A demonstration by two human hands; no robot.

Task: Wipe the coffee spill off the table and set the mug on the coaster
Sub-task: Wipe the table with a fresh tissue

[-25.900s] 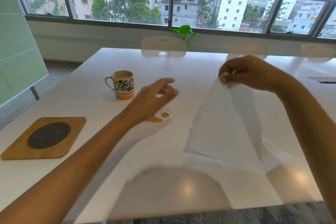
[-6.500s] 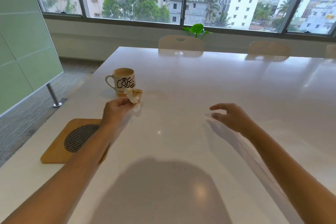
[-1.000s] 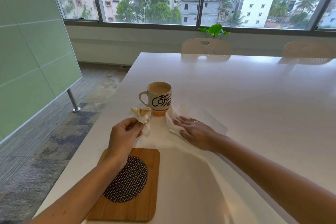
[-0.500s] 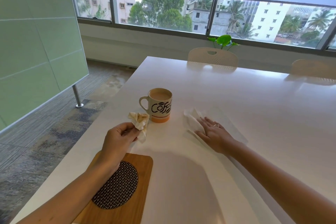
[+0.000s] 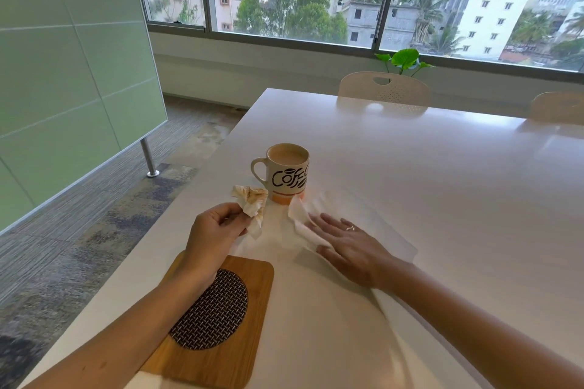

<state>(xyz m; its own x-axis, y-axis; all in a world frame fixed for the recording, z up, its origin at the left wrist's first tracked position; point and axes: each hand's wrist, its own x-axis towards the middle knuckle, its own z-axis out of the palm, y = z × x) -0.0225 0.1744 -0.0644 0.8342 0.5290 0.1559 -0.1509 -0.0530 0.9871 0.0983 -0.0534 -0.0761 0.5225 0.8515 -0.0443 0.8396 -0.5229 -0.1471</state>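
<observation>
So there's a person at a big glossy white table (image 5: 426,199), both bare arms reaching out over it. The left hand (image 5: 211,230) is curled closed, fingers pinching a crumpled white tissue with brown coffee stains (image 5: 251,200), held up just in front of the mug's left side. The right hand (image 5: 344,246) is spread flat, palm down, fingers stretched out and pressing on a clean white paper tissue (image 5: 300,224) that's lying partly bunched on the tabletop. There's a ring on one finger of that hand.

The white ceramic mug with black "Coffee" lettering and an orange band at the bottom (image 5: 289,175) stands upright on the bare table, handle pointing left, filled nearly to the rim with a light milky brown drink. The clean tissue's far corner is right up against the base of the mug. I can't make out any brown puddle on the table around it.

The square wooden coaster with rounded corners and a dark woven round inset (image 5: 221,322) sits close to the near edge of the table, nearer than the mug, and it has nothing on it except the left forearm crossing over its left side. So mug and coaster are apart.

Past the far edge of the table are a beige plastic chair (image 5: 384,88), a small green leafy plant (image 5: 403,58) at the window, and a pale green panel on a metal leg (image 5: 72,57) at left.
</observation>
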